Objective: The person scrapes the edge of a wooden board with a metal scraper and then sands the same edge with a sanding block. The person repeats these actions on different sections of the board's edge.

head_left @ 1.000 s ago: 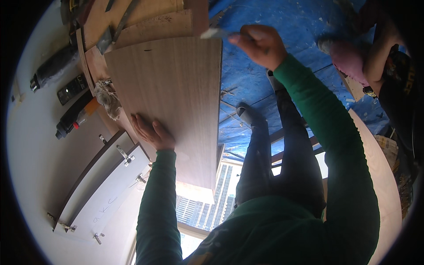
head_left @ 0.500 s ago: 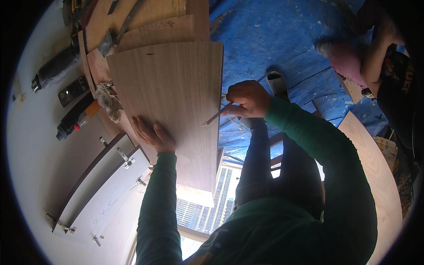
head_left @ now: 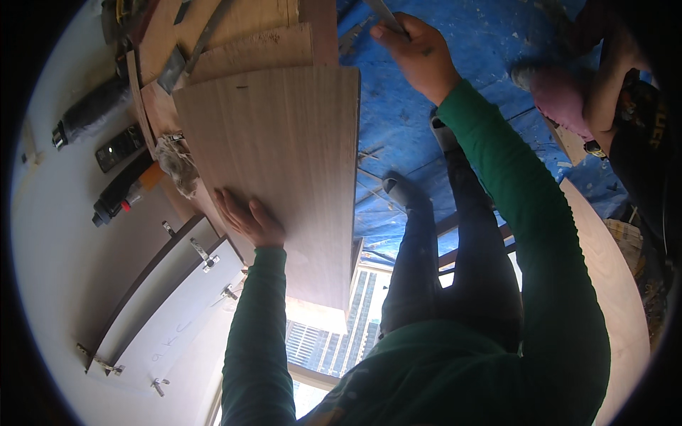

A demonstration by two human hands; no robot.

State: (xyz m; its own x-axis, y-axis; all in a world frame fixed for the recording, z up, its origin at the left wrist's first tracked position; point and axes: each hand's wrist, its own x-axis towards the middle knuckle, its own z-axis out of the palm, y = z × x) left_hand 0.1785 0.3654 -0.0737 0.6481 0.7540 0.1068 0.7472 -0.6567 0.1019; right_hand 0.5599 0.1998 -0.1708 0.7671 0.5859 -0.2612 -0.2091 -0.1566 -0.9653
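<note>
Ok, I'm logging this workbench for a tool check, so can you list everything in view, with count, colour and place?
wood veneer sheet: one, pale brown, centre, under the left hand
stacked wood boards: several, brown, top, behind the sheet
rag: one, grey-white, at the sheet's left edge
power tools: about three, black, one with orange, on the white surface at left
white panels with metal hinges: two, lower left
blue tarp: one, paint-spattered, on the floor at right
another person: one, upper right edge
left hand: flat on the sheet
right hand: fingers closed on a thin metal tool, top centre
</note>
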